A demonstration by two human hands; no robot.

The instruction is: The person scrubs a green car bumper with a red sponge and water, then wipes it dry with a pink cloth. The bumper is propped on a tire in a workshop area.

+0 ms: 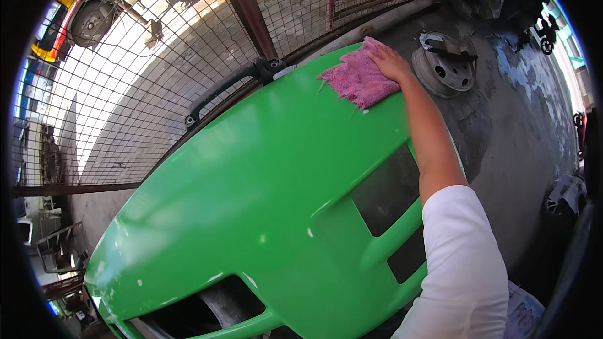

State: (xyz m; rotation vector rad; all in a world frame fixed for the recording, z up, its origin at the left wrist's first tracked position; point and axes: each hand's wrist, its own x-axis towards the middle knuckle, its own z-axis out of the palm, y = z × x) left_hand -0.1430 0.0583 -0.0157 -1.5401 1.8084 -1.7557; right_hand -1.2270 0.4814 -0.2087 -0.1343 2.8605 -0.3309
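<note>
My right hand (389,64) lies on a shaggy pink cloth (359,80), fingers stretched out over its right edge, the thumb hard to make out. Beneath the cloth is the far end of a large glossy green vehicle bumper (251,169). Rectangular openings are cut in its right side, and a larger one shows at its near left. Small pale spots and scuffs mark the green surface, mostly toward the near left end. My right forearm, in a white sleeve, reaches over the bumper's right edge. My left hand is out of the picture.
A metal mesh fence (157,88) runs along the left and far side. A dark curved bar-shaped part (226,91) rests between fence and bumper. A steel wheel rim (443,66) lies on the grey floor just right of my hand. A pale pipe (392,20) lies beyond.
</note>
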